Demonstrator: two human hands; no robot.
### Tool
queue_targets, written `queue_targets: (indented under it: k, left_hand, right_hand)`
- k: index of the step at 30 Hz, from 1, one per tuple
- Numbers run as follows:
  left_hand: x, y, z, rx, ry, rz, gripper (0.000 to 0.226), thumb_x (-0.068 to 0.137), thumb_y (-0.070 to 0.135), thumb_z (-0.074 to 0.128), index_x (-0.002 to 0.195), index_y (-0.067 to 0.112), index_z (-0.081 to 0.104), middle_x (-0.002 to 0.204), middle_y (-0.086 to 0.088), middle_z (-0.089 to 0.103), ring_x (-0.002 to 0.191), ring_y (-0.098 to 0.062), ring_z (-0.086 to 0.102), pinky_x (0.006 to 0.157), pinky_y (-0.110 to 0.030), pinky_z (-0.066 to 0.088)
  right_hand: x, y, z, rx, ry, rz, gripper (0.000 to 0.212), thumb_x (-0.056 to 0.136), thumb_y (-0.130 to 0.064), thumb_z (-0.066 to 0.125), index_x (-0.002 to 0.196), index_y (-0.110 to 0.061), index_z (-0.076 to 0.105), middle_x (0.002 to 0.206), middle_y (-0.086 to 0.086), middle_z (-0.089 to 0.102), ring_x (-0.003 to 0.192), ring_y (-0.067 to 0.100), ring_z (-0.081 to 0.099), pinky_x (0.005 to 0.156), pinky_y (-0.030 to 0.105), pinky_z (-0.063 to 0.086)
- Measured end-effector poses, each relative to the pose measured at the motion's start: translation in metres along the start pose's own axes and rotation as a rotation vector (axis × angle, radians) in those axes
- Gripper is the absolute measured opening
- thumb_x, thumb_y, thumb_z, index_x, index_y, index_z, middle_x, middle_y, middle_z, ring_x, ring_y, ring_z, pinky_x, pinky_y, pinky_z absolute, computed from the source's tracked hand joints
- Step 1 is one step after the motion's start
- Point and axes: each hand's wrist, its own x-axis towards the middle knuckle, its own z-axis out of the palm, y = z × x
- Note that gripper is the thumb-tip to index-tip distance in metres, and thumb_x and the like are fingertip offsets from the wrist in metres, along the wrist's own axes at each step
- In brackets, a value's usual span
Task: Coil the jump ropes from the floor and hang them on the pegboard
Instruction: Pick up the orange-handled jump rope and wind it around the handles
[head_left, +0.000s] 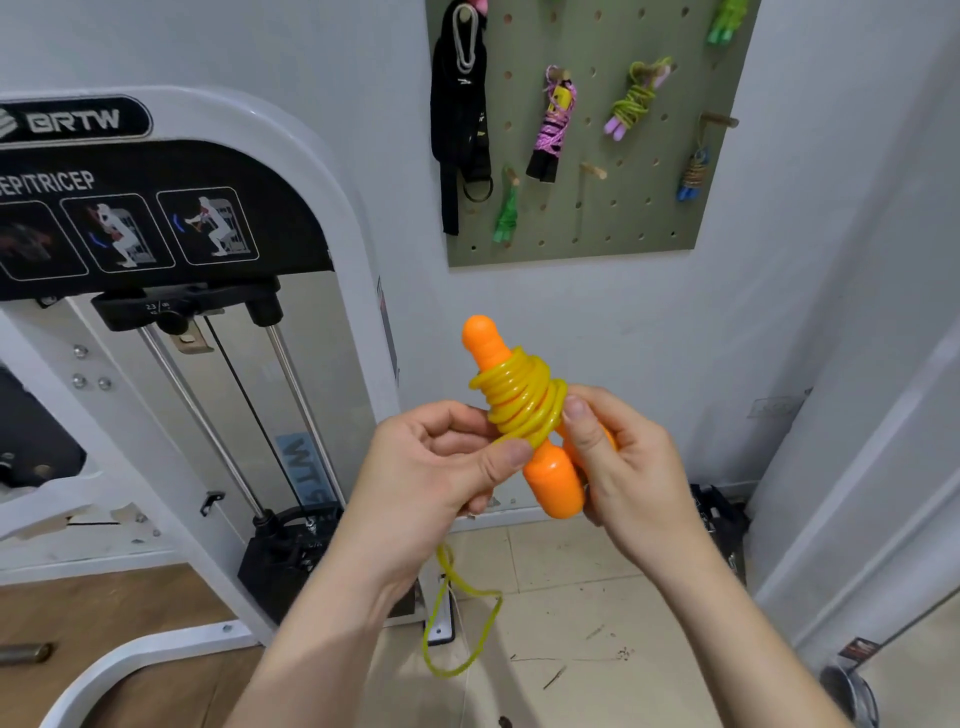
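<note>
Forearms fill the bottom of the head view, both hands raised in front of the wall. Logged largest to smallest from there.

Cable machine (171, 312): white frame, left half of the view. Not part of the job.

Pegboard (587, 218): olive, on the wall above and right of the hands, well apart from them. Several bundled ropes (551, 124) hang on it. One bare wooden peg (594, 170) near its middle looks free.

Floor (571, 571): tile below the hands.

Jump rope (522, 402): held in mid-air between the hands, below the pegboard. Yellow cord is wound in loose turns round an orange handle (553, 486). A second handle is mostly hidden in the right hand.
- Left hand (441, 457): fingers curled, thumb and forefinger pinching the cord at the lower edge of the winding.
- Right hand (623, 462): fingers wrapped round the hidden handle, thumb pressed on the turns.

Tail (460, 623): unwound cord hangs from the left hand in a loop towards the floor. I cannot tell whether it touches.

Handling judgement: light. The handles are rigid, smooth plastic, likely slick, and that is where I would take hold. The cord looks like springy PVC that wants to uncoil, so I would hold a thumb on the turns until the end is tucked. Nothing fragile.
</note>
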Motion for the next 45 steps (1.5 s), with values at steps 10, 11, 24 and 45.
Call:
queue_targets:
  k: [10,11,24,45]
  left_hand:
    - [0.007,0.001,-0.014,-0.068,-0.237,0.041,0.052,0.039,0.041,0.095,0.073,0.012,0.069,0.066,-0.016,0.067,0.04,-0.01,0.045,0.041,-0.016,0.035]
    - [0.008,0.0,-0.013,-0.081,-0.237,0.041,0.067,0.037,0.046,0.094,0.083,0.006,0.065,0.063,-0.012,0.065,0.041,-0.011,0.046,0.041,-0.016,0.034]
    - [0.003,0.01,0.0,0.125,-0.229,0.13,0.029,0.068,0.021,0.076,0.076,0.001,0.057,0.047,-0.002,0.055,0.036,-0.008,0.046,0.04,-0.013,0.035]
    - [-0.001,0.017,-0.003,0.681,-0.315,-0.057,0.03,0.074,0.031,0.08,0.101,0.027,0.066,0.064,0.001,0.071,0.058,-0.008,0.061,0.063,-0.026,0.05]
  right_hand:
    - [-0.001,-0.016,-0.005,0.401,-0.187,0.269,0.037,0.083,-0.055,0.05,0.076,-0.024,0.069,0.065,0.016,0.042,0.047,0.019,0.035,0.041,0.024,0.024]
    - [-0.003,-0.017,-0.003,0.443,-0.205,0.298,0.039,0.081,-0.06,0.052,0.072,-0.025,0.069,0.065,0.017,0.041,0.047,0.019,0.035,0.042,0.028,0.021]
    - [-0.005,-0.013,-0.006,0.57,-0.689,0.604,0.055,0.101,-0.041,0.023,0.091,0.0,0.058,0.047,0.015,0.048,0.031,0.021,0.047,0.036,0.019,0.034]
    - [0.028,-0.032,0.015,0.003,-0.108,0.017,0.011,0.074,-0.02,0.052,0.067,-0.022,0.06,0.056,-0.003,0.055,0.055,0.011,0.053,0.054,0.027,0.043]
